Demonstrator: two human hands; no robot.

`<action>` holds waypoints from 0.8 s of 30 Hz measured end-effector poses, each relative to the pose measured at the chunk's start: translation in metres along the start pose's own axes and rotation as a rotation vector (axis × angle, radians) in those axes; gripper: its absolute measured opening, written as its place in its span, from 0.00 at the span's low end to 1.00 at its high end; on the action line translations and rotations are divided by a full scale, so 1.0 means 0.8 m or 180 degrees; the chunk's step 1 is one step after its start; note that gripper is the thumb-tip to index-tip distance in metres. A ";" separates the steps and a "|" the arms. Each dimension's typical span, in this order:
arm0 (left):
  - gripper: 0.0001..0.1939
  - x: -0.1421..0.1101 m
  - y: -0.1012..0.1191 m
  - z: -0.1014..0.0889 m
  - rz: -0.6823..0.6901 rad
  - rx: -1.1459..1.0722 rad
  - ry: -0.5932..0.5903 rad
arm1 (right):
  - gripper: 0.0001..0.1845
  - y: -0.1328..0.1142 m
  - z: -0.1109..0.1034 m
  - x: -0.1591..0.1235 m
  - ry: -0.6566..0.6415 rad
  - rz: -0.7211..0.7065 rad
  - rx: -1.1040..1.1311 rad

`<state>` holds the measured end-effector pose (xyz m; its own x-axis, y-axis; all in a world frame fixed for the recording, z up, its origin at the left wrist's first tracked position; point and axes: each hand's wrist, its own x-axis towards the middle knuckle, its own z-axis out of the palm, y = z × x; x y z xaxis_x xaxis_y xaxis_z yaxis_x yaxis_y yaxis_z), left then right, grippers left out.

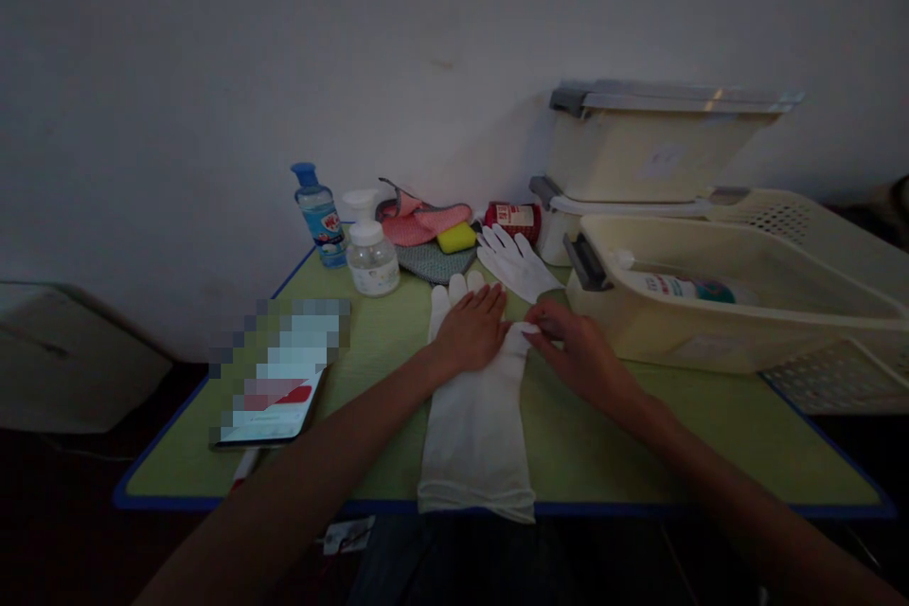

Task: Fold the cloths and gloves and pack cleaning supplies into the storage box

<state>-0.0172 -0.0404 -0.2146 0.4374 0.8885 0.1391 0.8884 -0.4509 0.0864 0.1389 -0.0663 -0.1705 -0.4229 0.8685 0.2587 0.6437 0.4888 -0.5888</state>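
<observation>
A long white rubber glove (475, 436) lies flat on the table, fingers pointing away and cuff at the front edge. My left hand (470, 333) rests palm down on its upper part, fingers stretched out. With fingertips pinched together, my right hand (579, 348) holds the glove's thumb at its right side. Just beyond my hands is a smaller white glove (522, 267), spread out and touched by neither hand.
On the green table (639, 436) stand a blue bottle (321, 218) and a pump bottle (373, 260), beside cloths (422, 222) and a yellow sponge (456, 238). A phone (284, 379) is at left. Cream bins (682, 341) fill the right, one holding a bottle.
</observation>
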 end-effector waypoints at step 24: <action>0.36 -0.002 -0.004 -0.013 0.0185 0.0006 -0.0440 | 0.04 -0.009 0.043 -0.006 0.0073 -0.0515 0.0576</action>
<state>-0.0226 -0.0414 -0.2053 0.5031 0.8642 0.0065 0.8612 -0.5019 0.0805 0.1141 -0.0766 -0.1937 -0.4953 0.7828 0.3768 0.4430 0.6007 -0.6655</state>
